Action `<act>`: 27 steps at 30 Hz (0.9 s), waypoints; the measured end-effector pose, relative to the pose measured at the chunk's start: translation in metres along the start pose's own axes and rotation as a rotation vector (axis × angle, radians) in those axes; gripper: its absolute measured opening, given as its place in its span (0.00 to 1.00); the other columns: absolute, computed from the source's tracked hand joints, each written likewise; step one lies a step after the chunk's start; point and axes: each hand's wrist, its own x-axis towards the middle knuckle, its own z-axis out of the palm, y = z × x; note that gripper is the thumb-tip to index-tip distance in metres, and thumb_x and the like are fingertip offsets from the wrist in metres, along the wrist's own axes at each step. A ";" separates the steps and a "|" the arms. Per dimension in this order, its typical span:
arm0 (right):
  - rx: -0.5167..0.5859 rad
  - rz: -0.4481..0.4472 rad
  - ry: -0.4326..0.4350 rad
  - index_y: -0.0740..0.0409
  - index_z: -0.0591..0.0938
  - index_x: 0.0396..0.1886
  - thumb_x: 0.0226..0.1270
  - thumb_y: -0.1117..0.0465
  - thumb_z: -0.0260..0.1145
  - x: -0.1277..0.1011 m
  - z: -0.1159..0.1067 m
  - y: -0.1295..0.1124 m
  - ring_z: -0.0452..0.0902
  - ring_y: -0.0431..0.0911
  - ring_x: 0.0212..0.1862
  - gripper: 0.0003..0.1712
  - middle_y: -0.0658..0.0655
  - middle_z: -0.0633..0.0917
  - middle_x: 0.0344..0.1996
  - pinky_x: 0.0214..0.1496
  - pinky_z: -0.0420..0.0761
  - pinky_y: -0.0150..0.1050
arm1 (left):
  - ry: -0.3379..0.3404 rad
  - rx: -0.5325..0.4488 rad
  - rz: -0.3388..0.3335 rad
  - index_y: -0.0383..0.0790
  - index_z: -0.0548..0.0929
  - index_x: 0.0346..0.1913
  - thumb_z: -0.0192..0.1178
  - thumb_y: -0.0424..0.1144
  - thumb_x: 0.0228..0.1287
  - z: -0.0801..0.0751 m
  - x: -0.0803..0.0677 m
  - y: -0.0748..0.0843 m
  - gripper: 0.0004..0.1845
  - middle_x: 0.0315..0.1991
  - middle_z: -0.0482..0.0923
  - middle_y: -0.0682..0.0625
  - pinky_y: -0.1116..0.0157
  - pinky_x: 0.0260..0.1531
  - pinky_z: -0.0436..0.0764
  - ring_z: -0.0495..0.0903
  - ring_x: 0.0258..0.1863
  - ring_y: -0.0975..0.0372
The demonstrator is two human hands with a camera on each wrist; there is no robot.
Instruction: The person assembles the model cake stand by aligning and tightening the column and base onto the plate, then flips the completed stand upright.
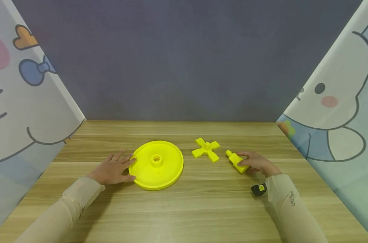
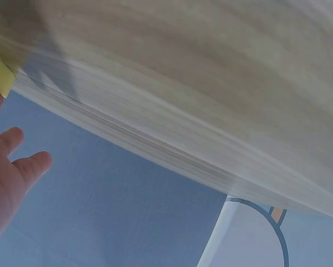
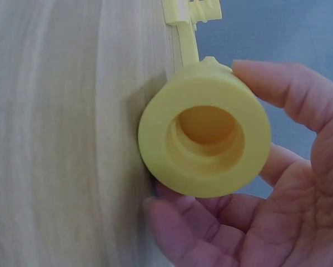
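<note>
Count on the tabletop (image 1: 202, 206): three yellow parts, one of each kind. One yellow disc (image 1: 156, 164) with a raised hub, lower centre of the head view. One yellow cross piece (image 1: 206, 149) with four arms, right of the disc and apart from it. One yellow hollow cylinder (image 1: 236, 161), right of the cross piece and near it.

My left hand (image 1: 112, 168) lies flat, fingers straight and spread, fingertips touching the disc's left rim; nothing held in that grip. In the left wrist view only a sliver of yellow shows at the upper left edge, beside my fingers (image 2: 10, 161).

My right hand (image 1: 257, 162) has its grip closed round the cylinder, which lies on its side on the tabletop. The right wrist view looks into the cylinder's open end (image 3: 205, 136): thumb on one side, fingers (image 3: 210, 233) curled under the other. The cross piece shows at the top of that view (image 3: 191, 14).

One small black item (image 1: 258, 189) with a yellow patch sits at my right wrist.
</note>
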 end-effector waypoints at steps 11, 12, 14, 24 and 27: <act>0.011 0.002 0.036 0.68 0.57 0.72 0.62 0.58 0.60 0.001 0.004 -0.001 0.66 0.64 0.60 0.41 0.77 0.59 0.66 0.48 0.80 0.52 | 0.044 0.057 0.000 0.36 0.69 0.68 0.51 0.68 0.61 0.006 0.000 -0.001 0.44 0.67 0.66 0.38 0.34 0.56 0.63 0.59 0.66 0.35; 0.008 -0.001 0.038 0.68 0.57 0.72 0.62 0.58 0.60 0.001 0.004 -0.001 0.66 0.64 0.59 0.41 0.77 0.59 0.66 0.48 0.80 0.52 | 0.048 0.065 -0.001 0.35 0.69 0.68 0.51 0.69 0.61 0.006 0.000 -0.001 0.44 0.67 0.66 0.39 0.34 0.56 0.63 0.59 0.66 0.35; 0.006 -0.003 0.040 0.68 0.57 0.72 0.62 0.58 0.59 0.001 0.004 -0.001 0.67 0.62 0.59 0.41 0.77 0.59 0.66 0.48 0.81 0.51 | 0.050 0.081 -0.005 0.33 0.68 0.68 0.50 0.69 0.61 0.007 0.000 -0.002 0.46 0.67 0.66 0.38 0.33 0.56 0.62 0.60 0.66 0.36; 0.074 -0.048 0.028 0.72 0.57 0.71 0.67 0.58 0.56 -0.002 0.005 -0.003 0.74 0.45 0.37 0.38 0.76 0.65 0.60 0.33 0.83 0.36 | 0.051 0.079 -0.006 0.29 0.67 0.67 0.52 0.68 0.61 0.007 0.000 -0.003 0.47 0.67 0.65 0.36 0.33 0.57 0.61 0.59 0.66 0.36; 0.121 -0.073 0.024 0.75 0.56 0.70 0.67 0.60 0.55 -0.001 0.005 -0.003 0.74 0.42 0.31 0.37 0.72 0.69 0.55 0.29 0.83 0.32 | 0.059 0.097 0.007 0.29 0.68 0.66 0.52 0.68 0.61 0.006 0.000 -0.003 0.47 0.67 0.65 0.36 0.34 0.57 0.62 0.59 0.66 0.36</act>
